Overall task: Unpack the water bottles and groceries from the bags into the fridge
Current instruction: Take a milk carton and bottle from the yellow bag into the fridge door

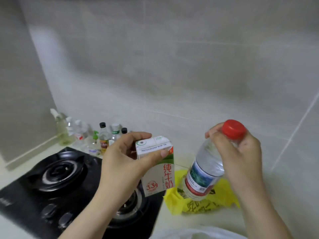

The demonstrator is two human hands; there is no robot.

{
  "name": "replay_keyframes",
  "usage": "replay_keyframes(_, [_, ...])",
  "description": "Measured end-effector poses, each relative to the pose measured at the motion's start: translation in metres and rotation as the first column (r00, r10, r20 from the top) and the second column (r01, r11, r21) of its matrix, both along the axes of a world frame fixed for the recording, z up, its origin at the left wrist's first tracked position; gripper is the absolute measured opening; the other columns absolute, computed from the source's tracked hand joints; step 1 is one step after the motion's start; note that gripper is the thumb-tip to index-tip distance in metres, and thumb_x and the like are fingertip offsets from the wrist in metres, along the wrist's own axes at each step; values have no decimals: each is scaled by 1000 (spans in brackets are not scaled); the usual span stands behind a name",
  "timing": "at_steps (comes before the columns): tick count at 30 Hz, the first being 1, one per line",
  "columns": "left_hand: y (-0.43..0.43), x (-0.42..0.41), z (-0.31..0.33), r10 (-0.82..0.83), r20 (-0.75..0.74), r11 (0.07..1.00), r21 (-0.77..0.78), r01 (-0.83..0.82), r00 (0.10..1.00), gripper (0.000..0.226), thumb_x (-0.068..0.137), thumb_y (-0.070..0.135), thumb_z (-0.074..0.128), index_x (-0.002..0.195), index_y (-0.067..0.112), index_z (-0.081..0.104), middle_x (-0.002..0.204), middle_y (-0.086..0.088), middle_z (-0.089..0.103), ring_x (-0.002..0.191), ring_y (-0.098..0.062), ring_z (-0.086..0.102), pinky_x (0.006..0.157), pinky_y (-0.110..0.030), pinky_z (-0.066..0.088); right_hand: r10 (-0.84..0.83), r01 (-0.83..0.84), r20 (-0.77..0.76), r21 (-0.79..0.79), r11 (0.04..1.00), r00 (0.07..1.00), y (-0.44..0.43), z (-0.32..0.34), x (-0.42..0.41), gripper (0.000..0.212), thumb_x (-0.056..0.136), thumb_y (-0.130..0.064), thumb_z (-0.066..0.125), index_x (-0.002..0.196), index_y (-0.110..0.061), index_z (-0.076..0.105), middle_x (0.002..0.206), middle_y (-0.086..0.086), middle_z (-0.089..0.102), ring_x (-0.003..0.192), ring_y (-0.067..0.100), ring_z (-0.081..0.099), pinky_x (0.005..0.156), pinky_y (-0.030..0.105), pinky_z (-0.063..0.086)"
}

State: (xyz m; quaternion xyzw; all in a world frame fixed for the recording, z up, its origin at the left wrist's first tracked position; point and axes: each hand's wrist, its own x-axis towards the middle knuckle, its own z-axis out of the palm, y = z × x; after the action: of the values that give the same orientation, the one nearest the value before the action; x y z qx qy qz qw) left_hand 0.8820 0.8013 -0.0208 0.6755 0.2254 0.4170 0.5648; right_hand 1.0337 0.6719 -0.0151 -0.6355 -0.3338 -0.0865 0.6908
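Note:
My left hand (120, 157) grips a white and green milk carton (158, 171) with red characters by its top, holding it above the right burner of the stove. My right hand (241, 152) holds a clear water bottle (203, 171) by the neck just under its red cap (233, 129); the bottle hangs tilted over a yellow plastic bag (174, 202) lying on the counter. A white bag (198, 233) shows at the bottom edge. The fridge is out of sight.
A black gas stove (51, 178) with two burners fills the lower left. Several bottles of oils and condiments (103, 140) stand in the corner against the grey tiled wall. The pale counter (293, 169) runs off to the right.

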Motion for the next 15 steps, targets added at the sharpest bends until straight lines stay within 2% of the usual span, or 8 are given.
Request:
replay_keyframes(2, [-2, -19, -1, 95, -21, 995, 10, -95, 995, 51, 49, 33, 88, 93, 16, 70, 88, -1, 75, 81, -21, 72, 72, -44, 59, 127, -127, 13, -12, 992, 992, 14, 1, -6, 12, 72, -24, 63, 72, -12, 64, 74, 3, 68, 73, 11, 63, 67, 12, 46])
replay_keyframes(4, [-4, -41, -1, 184, -29, 983, 22, -184, 982, 46, 50, 32, 86, 91, 16, 70, 87, 0, 75, 81, -21, 72, 72, -45, 59, 245, -244, 27, -24, 969, 969, 28, 0, -17, 16, 72, -29, 64, 72, -13, 65, 73, 3, 68, 73, 12, 63, 66, 13, 47])
replay_keyframes(9, [-14, -109, 6, 415, -17, 908, 70, -413, 910, 44, 47, 36, 84, 86, 21, 72, 83, 6, 75, 75, -13, 72, 60, -24, 55, 469, -469, 35, -19, 883, 882, 67, 5, -67, 32, 66, -47, 61, 72, -17, 65, 73, 3, 67, 75, 19, 63, 69, 21, 48])
replay_keyframes(12, [-23, -159, 11, 550, 4, 830, 106, -547, 835, 48, 45, 42, 82, 87, 21, 71, 81, 9, 75, 71, -8, 71, 59, -20, 55, 599, -600, 61, -2, 800, 799, 85, 12, -112, 33, 66, -48, 61, 72, -17, 65, 71, 3, 67, 72, 18, 63, 68, 25, 49])
replay_keyframes(15, [-31, -198, 15, 638, 13, 763, 121, -635, 770, 47, 45, 41, 82, 86, 22, 71, 81, 9, 75, 72, -8, 71, 59, -21, 56, 679, -680, 87, -21, 733, 729, 100, 19, -149, 30, 68, -48, 63, 73, -18, 65, 69, 2, 66, 71, 20, 63, 72, 36, 51])
